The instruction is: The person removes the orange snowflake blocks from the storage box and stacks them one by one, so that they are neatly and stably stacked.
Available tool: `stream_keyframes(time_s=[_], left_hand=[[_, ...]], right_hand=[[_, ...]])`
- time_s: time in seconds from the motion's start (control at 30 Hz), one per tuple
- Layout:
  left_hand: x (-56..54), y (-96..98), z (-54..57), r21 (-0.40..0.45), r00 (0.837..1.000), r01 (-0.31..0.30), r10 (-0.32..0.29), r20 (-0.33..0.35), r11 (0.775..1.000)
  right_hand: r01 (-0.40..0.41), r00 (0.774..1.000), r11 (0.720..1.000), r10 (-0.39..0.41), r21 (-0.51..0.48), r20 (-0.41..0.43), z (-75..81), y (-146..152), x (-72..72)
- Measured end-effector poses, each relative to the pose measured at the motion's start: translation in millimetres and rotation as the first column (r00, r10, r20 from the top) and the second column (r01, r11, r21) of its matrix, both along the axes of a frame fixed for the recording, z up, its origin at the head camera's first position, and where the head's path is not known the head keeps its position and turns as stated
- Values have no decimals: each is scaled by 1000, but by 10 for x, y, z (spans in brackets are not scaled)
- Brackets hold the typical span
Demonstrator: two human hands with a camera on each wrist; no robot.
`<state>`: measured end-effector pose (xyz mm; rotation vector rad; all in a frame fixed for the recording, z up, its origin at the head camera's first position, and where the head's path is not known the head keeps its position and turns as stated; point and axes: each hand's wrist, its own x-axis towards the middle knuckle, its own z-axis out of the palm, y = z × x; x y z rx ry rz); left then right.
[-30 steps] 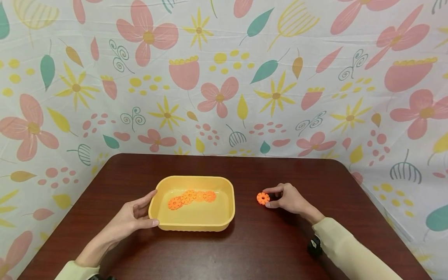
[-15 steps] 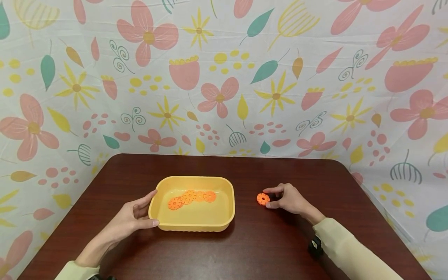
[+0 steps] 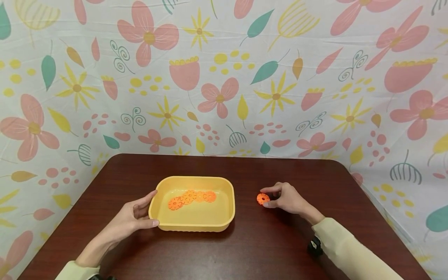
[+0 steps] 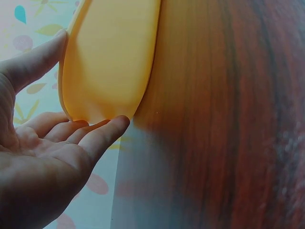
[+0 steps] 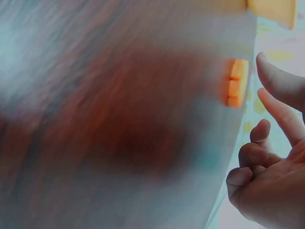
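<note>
A yellow plastic tray sits left of centre on the dark table. My left hand holds it by its left end, thumb at the near corner and forefinger at the far one. Several orange notched flower-shaped discs lie in a joined row inside the tray. Right of the tray, one loose orange disc rests on the table. My right hand is just over it, thumb overlapping it in the head view. In the right wrist view the thumb and forefinger are parted, a small gap from the disc.
The dark wooden table has rounded far corners. Behind it hangs a white cloth printed with flowers and leaves. A black strap is on the right wrist.
My right thumb and forefinger have shifted up slightly from the loose disc's edge, which stays in place. The left hand, the tray and the discs in it have not moved.
</note>
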<state>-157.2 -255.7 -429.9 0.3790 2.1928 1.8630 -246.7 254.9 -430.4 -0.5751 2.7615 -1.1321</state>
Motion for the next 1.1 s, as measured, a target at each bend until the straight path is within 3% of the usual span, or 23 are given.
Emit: stream_keyframes(time_s=[0.4, 0.67, 1.1], left_hand=[[-16, -2, 2, -2, 1000, 2, -2, 0, 1000], [-22, -5, 24, 4, 1000, 18, -18, -5, 1000], [-13, -16, 13, 9, 999, 30, -30, -12, 999]], right_hand=[[-92, 994, 995, 89, -34, -69, 234, -348, 51], [-190, 972, 981, 182, -41, -150, 385, -657, 92], [-282, 956, 957, 275, -63, -106, 435, -1198, 123]])
